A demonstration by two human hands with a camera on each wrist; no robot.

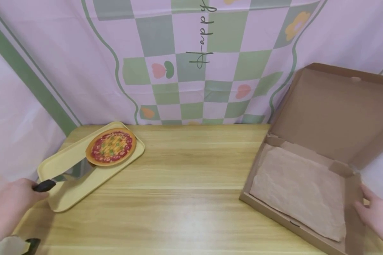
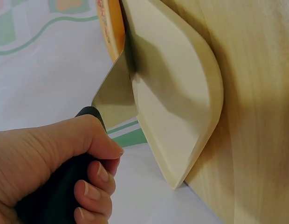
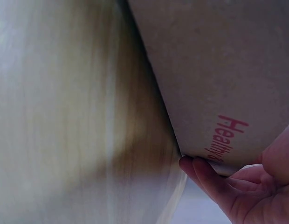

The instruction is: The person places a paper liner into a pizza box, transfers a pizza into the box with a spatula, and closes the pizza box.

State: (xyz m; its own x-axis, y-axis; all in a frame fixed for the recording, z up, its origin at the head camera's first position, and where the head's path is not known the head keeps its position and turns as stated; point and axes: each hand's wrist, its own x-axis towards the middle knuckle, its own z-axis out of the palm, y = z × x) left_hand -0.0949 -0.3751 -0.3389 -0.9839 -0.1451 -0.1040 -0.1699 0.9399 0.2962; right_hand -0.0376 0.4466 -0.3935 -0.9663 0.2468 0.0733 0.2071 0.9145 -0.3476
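My left hand (image 1: 14, 205) grips the black handle (image 1: 44, 185) of a pizza server with a flat metal blade (image 1: 78, 170). The blade's far end reaches the near edge of a small pizza (image 1: 112, 147) with red and yellow topping. Under the pizza lies a long cream tray (image 1: 73, 203); in the left wrist view a gap shows between the server blade and the tray (image 2: 182, 93). At the right, my right hand (image 1: 377, 214) holds the side of an open cardboard pizza box (image 1: 268, 209). Its fingertips (image 3: 207, 175) touch the box's lower edge in the right wrist view.
A sheet of brown paper (image 1: 299, 191) lines the box, whose raised lid (image 1: 341, 109) leans back. Tray and box stand at opposite sides of the wooden table (image 1: 185, 184). Behind hangs a checked cloth (image 1: 191, 71). Red lettering (image 3: 223, 137) marks the box's outside.
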